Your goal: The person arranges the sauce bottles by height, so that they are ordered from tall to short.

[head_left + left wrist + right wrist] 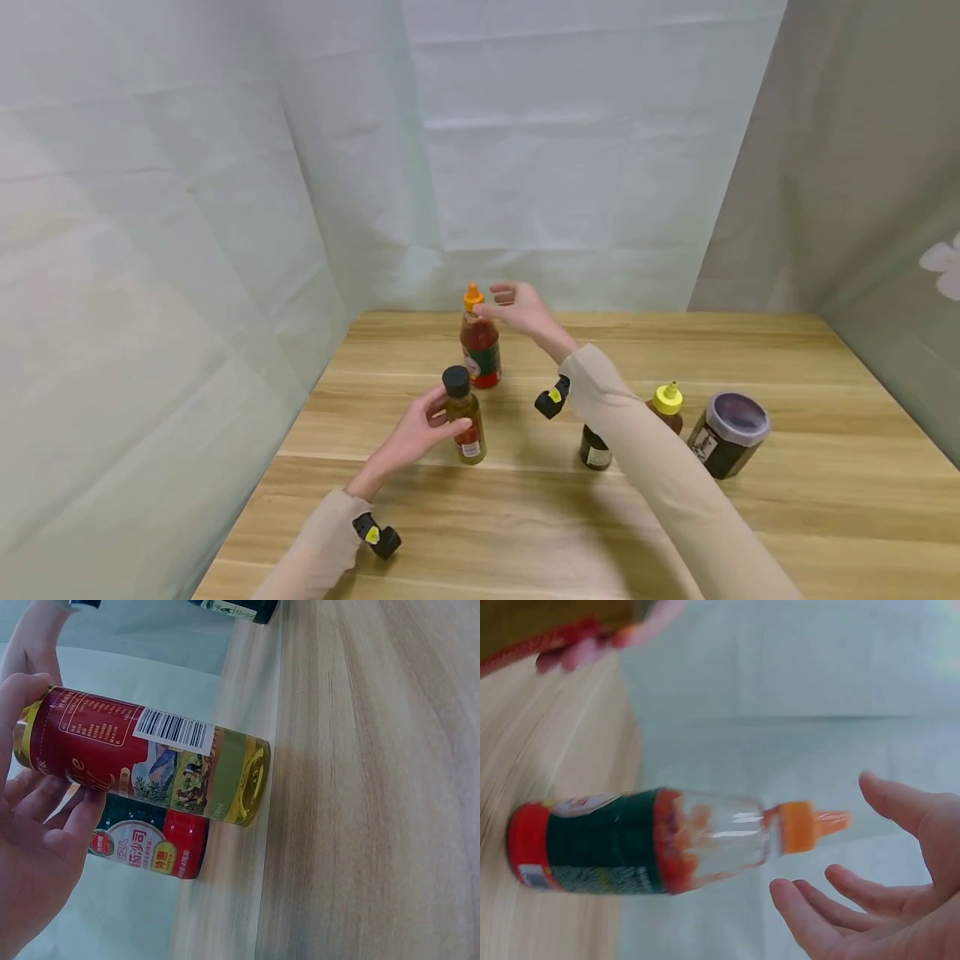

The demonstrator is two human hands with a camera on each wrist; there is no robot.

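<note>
My left hand (416, 425) grips an olive oil bottle (467, 421) with a black cap, thumb on one side and fingers on the other. Its red label with a barcode faces the left wrist camera, where the bottle (150, 754) is upright with its base at the table. Just behind it stands a ketchup bottle (482, 350) with a green label and an orange nozzle cap. Beside that cap is my right hand (525, 310), its fingers spread and loosely bent. In the right wrist view a gap shows between these fingers (802, 907) and the orange cap (799, 827).
To the right, partly behind my right sleeve, stand a small dark bottle (596, 450) and a brown bottle with a yellow nozzle cap (667, 400). Farther right is a dark jar (727, 437) with a translucent lid. Pale curtains (570, 167) enclose the wooden table (840, 400).
</note>
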